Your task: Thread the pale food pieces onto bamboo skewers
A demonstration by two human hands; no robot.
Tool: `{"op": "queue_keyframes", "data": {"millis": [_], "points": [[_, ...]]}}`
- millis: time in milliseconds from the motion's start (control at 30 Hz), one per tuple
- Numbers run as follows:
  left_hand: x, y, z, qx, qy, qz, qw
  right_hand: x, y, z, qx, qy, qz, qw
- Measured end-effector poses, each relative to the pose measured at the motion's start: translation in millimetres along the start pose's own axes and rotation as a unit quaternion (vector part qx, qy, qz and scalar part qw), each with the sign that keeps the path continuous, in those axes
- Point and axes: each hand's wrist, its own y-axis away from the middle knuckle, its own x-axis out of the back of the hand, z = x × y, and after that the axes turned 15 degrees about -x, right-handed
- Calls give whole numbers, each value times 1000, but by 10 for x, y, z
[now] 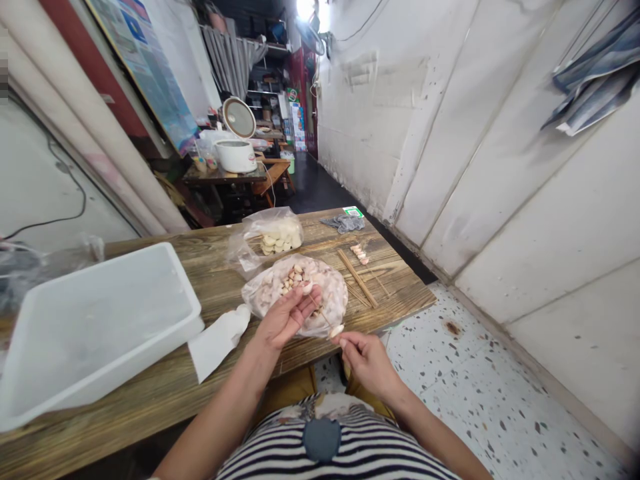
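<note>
Palm up over the bag, my left hand pinches a pale garlic clove between thumb and finger. My right hand is closed at the near end of a thin wooden skewer, by another garlic clove. The skewer's far end points at my left hand; whether it touches the clove there I cannot tell. Beneath both hands lies an open clear plastic bag full of garlic cloves. To its right are a bundle of wooden skewers and a skewer threaded with several pinkish cloves.
A second plastic bag with pale sliced-looking pieces lies behind. A white plastic tub and a paper towel are on the left of the wooden table. A crumpled grey glove-like item rests at the back. Beyond stands an open rice cooker.
</note>
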Motion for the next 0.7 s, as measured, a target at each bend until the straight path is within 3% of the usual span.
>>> {"op": "queue_keyframes", "data": {"millis": [367, 700], "points": [[16, 7, 5, 3, -19, -2, 1000, -15, 11, 9, -11, -9, -5, 1000], [-44, 76, 8, 13, -10, 1, 1000, -72, 20, 33, -4, -11, 32, 999]]}}
